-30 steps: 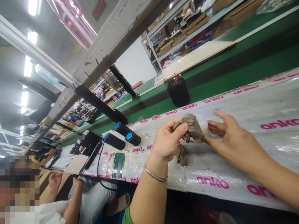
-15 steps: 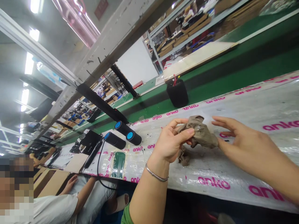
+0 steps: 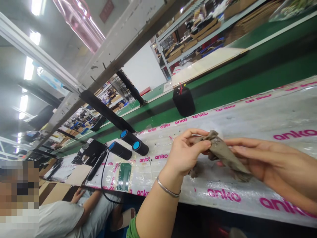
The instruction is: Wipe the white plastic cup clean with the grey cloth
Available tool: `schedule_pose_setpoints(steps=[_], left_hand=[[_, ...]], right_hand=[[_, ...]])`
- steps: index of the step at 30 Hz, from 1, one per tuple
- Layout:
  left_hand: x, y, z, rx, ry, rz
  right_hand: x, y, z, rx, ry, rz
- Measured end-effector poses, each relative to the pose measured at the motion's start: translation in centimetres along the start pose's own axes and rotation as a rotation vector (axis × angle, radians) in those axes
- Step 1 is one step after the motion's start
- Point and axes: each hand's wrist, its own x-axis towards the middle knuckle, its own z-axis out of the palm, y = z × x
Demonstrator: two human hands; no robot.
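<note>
A crumpled grey-brown rag (image 3: 226, 157) hangs above the plastic-covered bench, between my two hands. My left hand (image 3: 184, 150), with a metal bangle at its wrist, pinches the rag's upper left end between thumb and fingers. At the cloth's right side, my right hand (image 3: 267, 162) has its fingers closed along the edge; its thumb and fingertips are partly hidden and a little blurred. Below the left hand a small brownish bit of cloth (image 3: 194, 170) shows, and I cannot tell whether it belongs to the same rag.
Three black cylinders with blue ends (image 3: 140, 148) lie left of my hands. A black block with red wires (image 3: 183, 101) stands on the green belt (image 3: 158, 115) behind. Black devices and a cable (image 3: 102, 178) lie farther left, near a co-worker's arm (image 3: 90, 201). A metal beam (image 3: 119, 49) crosses overhead.
My right hand has moved left onto the rag, from just beside it with fingers spread. The rag is now stretched down to the right, while my left hand keeps its pinch.
</note>
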Motion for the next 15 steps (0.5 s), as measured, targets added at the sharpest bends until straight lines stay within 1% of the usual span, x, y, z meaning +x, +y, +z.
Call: schedule_pose_setpoints(steps=[2, 3, 5, 6, 8, 10, 12, 13, 14, 15], left_hand=[[-0.3, -0.4, 0.2, 0.305, 0.034, 0.235], [-0.6, -0.5, 0.2, 0.47, 0.029, 0.369], [-1.1, -0.8, 0.1, 0.745, -0.04, 0.585], [-1.3, -0.8, 0.0, 0.836, -0.093, 0.651], [-1.6, -0.6, -0.1, 0.95, -0.206, 0.694], [-1.9, -0.2, -0.3, 0.971, -0.335, 0.661], [-1.9, 0.3, -0.6, 0.892, -0.445, 0.611], [-1.8, 0.5, -0.8, 0.818, -0.482, 0.599], [-1.6, 0.7, -1.1, 0.732, -0.487, 0.596], [-1.4, 0.7, -1.3, 0.648, -0.455, 0.589]], right_hand=[[0.1, 0.2, -0.5, 0.24, -0.085, 0.162], [0.2, 0.3, -0.8, 0.347, -0.113, 0.233], [0.3, 0.7, -1.3, 0.433, -0.088, 0.264], [0.2, 1.0, -1.5, 0.434, -0.058, 0.245], [0.1, 1.4, -1.5, 0.376, -0.036, 0.191], [-0.1, 1.7, -1.3, 0.276, -0.045, 0.2], [-0.2, 1.6, -1.1, 0.196, -0.014, 0.288], [-0.1, 1.5, -1.2, 0.163, 0.03, 0.337], [0.2, 1.2, -1.5, 0.114, 0.099, 0.343], [0.6, 0.9, -1.9, 0.049, 0.173, 0.298]])
